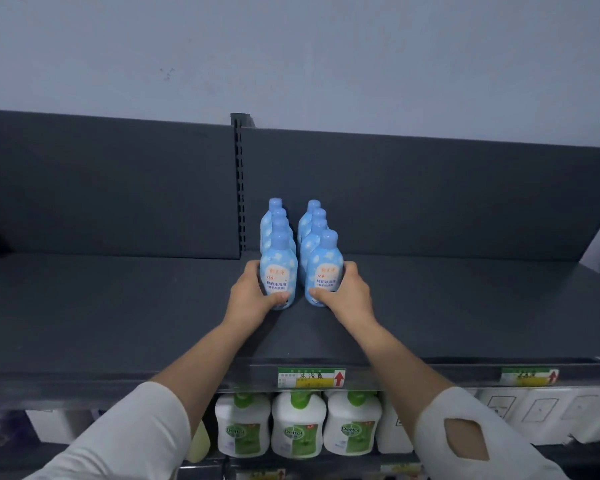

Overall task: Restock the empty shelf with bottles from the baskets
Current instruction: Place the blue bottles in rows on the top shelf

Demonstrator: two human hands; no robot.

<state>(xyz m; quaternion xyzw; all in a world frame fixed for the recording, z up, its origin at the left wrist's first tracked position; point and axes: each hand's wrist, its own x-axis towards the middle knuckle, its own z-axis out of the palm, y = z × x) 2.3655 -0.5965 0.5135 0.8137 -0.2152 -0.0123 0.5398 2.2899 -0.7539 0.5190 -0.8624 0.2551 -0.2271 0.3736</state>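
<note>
On the shelf point(118, 306), two rows of bottles run front to back, the left row point(278, 244) beside the right row point(317, 247), just right of the upright post point(240, 185). A hand grips each front bottle from its outer side: left hand point(253, 296), right hand point(347, 292). Below the shelf's front edge stand three soap bottles point(298, 424).

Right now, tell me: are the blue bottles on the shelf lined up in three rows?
No, the blue bottles stand in two rows, front to back, on the shelf.

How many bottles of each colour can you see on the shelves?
Blue bottles, top shelf, two rows of four: 8
White-and-green bottles, shelf below: 3
Total: 11
</note>
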